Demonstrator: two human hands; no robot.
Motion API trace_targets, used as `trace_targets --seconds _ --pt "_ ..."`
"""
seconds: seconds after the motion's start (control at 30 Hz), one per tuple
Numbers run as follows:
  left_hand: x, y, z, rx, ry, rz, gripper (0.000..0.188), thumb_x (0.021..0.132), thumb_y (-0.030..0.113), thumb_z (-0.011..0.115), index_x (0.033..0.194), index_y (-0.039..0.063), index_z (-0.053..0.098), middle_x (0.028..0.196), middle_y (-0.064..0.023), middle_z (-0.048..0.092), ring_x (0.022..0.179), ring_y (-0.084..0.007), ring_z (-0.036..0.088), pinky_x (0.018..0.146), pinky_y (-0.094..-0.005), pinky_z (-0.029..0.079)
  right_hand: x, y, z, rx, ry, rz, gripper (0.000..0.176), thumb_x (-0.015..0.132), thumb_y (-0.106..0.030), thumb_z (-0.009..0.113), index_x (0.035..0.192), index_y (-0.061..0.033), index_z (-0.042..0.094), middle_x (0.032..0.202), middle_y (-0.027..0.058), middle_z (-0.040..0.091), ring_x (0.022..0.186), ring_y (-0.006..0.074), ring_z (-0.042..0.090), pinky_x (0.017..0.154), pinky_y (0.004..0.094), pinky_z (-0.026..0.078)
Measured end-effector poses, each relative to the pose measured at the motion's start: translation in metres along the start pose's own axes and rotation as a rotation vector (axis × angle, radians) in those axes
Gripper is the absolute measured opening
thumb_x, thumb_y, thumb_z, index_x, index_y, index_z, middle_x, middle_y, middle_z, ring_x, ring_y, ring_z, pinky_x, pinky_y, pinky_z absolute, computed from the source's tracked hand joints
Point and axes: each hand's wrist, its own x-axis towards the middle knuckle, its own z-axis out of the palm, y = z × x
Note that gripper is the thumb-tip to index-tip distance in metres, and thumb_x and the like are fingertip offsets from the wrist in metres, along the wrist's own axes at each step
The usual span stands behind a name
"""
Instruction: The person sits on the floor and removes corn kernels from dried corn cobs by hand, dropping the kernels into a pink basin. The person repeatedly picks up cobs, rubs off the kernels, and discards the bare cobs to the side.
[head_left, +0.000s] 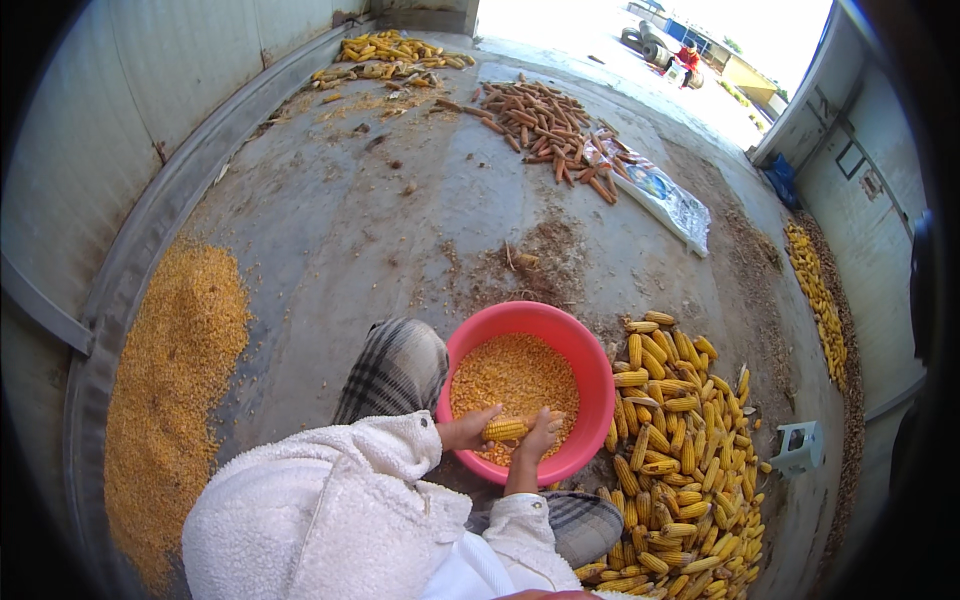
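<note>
A pink plastic basin (598, 352) stands on the floor between the person's knees, partly filled with loose corn kernels (517, 367). Over it, my left hand (469, 430) grips the left end of a corn cob (506, 430) that lies level. My right hand (537, 437) is closed around the cob's other end. Yellow kernels cover the cob's left part, while the tip by my right hand looks bare and pinkish. Beside the basin on the right is a big heap of yellow corn cobs (675, 450).
Loose kernels form a pile (176, 352) by the left wall. Ahead lie bare cobs (532, 120), a plastic sack (667, 195) and more yellow cobs (397, 51). On the right are a small plastic stool (798, 448) and a row of cobs (816, 296). A person in red (688, 60) sits outside.
</note>
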Motion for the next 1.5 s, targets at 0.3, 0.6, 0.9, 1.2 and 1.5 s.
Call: trace_targets --seconds 0.3,0.6,0.9,1.2,1.5 --pt "0.003 -0.003 -0.005 -0.084 -0.043 0.021 0.049 0.088 0.053 0.038 0.104 0.01 0.056 0.076 -0.0004 0.059 0.053 -0.0091 0.049 0.046 -0.0213 0.041 0.015 0.022 -0.008 0.034 0.07 0.022 0.03 0.084 -0.025 0.061 0.099 -0.0018 0.05 0.085 0.0055 0.052 0.072 0.0185 0.055 0.064 0.0328 0.049" --pt "-0.019 0.011 0.017 0.29 0.079 0.125 0.053 0.089 0.055 0.033 0.098 0.009 0.057 0.068 -0.0021 0.058 0.041 -0.0093 0.044 0.037 -0.0198 0.036 0.003 0.008 -0.002 -0.018 0.064 0.074 0.026 0.084 -0.022 0.06 0.097 -0.0017 0.05 0.081 0.0046 0.052 0.068 0.0168 0.054 0.06 0.0319 0.049" --pt "-0.007 0.001 0.001 0.062 0.122 -0.067 0.057 0.09 0.054 0.029 0.099 0.006 0.058 0.075 -0.011 0.064 0.043 -0.0164 0.053 0.039 -0.027 0.044 -0.014 -0.015 0.01 -0.101 -0.106 -0.102 0.018 0.086 -0.02 0.056 0.093 -0.0041 0.052 0.081 0.0018 0.051 0.072 0.0117 0.05 0.066 0.0267 0.043" --pt "-0.011 0.004 0.001 0.106 0.175 -0.089 0.064 0.088 0.06 0.022 0.093 0.007 0.058 0.067 -0.0125 0.064 0.044 -0.0193 0.058 0.037 -0.0273 0.042 -0.018 -0.014 0.015 -0.192 -0.17 -0.17 0.016 0.086 -0.018 0.055 0.094 -0.0037 0.051 0.082 0.0016 0.051 0.071 0.0109 0.049 0.062 0.026 0.042" --pt "-0.005 -0.006 -0.007 0.202 0.193 -0.239 0.078 0.081 0.072 0.015 0.087 0.008 0.059 0.062 -0.0111 0.06 0.046 -0.0211 0.058 0.038 -0.029 0.04 -0.044 -0.031 0.022 -0.366 -0.372 -0.211 0.016 0.086 -0.016 0.056 0.074 -0.0052 0.052 0.065 -0.0011 0.051 0.058 0.0081 0.048 0.051 0.0243 0.039"
